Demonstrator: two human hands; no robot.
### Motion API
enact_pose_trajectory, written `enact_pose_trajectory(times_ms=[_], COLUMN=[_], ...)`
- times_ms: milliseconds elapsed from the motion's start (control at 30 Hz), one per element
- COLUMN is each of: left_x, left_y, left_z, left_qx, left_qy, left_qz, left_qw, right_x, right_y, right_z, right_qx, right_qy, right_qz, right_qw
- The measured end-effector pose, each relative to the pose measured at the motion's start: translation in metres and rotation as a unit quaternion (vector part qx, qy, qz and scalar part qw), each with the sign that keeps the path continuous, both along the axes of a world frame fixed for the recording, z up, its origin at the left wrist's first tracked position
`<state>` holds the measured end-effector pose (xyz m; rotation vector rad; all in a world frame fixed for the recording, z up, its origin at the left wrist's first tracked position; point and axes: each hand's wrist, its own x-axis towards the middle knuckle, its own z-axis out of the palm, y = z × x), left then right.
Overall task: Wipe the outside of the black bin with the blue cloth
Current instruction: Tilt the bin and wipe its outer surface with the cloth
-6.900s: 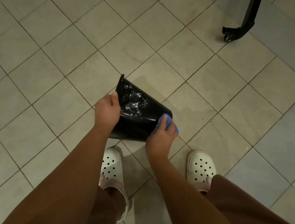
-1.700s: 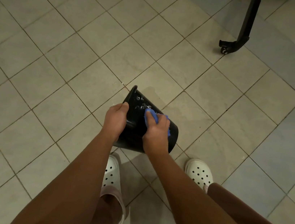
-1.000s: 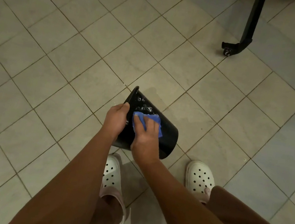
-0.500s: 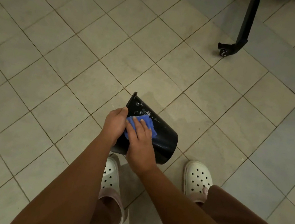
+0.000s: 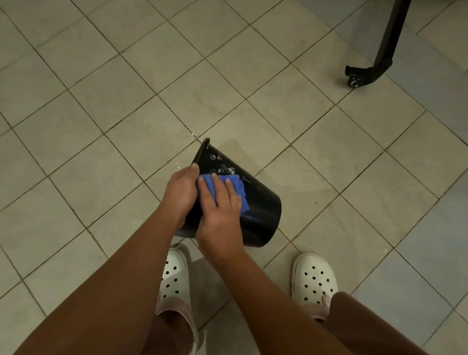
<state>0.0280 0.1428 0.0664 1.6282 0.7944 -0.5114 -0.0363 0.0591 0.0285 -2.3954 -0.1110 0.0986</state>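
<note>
No brand, label or writing can be read on anything here. The black bin (image 5: 258, 211) is a smooth, glossy plastic cone shape, held tipped on its side above the tiled floor (image 5: 87, 96), its wider rim toward the left and its narrower round base toward the right; small wet droplets glint on its upper wall near the rim. The left hand (image 5: 179, 193) grips the bin at the rim, fingers curled over the edge and thumb lying along the outside. The right hand (image 5: 220, 210) lies flat on the bin's outer wall, fingers spread and pressing the blue cloth (image 5: 236, 191) against it; the cloth is soft and crumpled, bunched under the palm with a folded edge showing past the fingertips to the right. The floor is matte beige square tiles with dark grout lines, laid diagonally to the view, with a bluish cast at the far right. Below the bin stand two white clogs (image 5: 314, 279), moulded and dotted with round holes. A black metal leg (image 5: 387, 42) with a small foot stands at the upper right, well apart from the bin.
</note>
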Motion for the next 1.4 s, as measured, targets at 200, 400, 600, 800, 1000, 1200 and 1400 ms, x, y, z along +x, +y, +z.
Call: enact_pose_trajectory(times_ms=[200, 400, 600, 800, 1000, 1200, 1400], left_x=[0.0, -0.001, -0.002, 0.002, 0.009, 0.007, 0.009], left_y=[-0.005, 0.0, 0.002, 0.008, 0.009, -0.001, -0.008], left_z=[0.001, 0.0, 0.003, 0.006, 0.002, 0.004, 0.003], left_qx=[0.027, 0.045, 0.045, -0.052, -0.03, -0.005, 0.04], left_qy=[-0.04, -0.049, -0.055, 0.071, 0.116, 0.059, -0.017], left_qz=[0.018, -0.012, -0.052, -0.062, -0.044, -0.009, -0.049], left_qw=[0.999, 0.998, 0.996, 0.994, 0.992, 0.998, 0.998], right_x=[0.009, -0.02, 0.01, 0.004, -0.018, 0.0, -0.025], right_y=[-0.021, -0.003, -0.034, -0.05, -0.059, -0.071, -0.044], right_z=[-0.006, -0.007, -0.016, -0.019, -0.029, -0.028, -0.027], right_qx=[-0.011, -0.008, -0.05, -0.053, 0.01, 0.013, 0.058], right_qy=[0.039, 0.03, 0.007, 0.033, 0.016, -0.004, 0.067], right_qz=[-0.066, -0.065, 0.015, -0.003, 0.072, -0.043, -0.177], right_qw=[0.997, 0.997, 0.999, 0.998, 0.997, 0.999, 0.98])
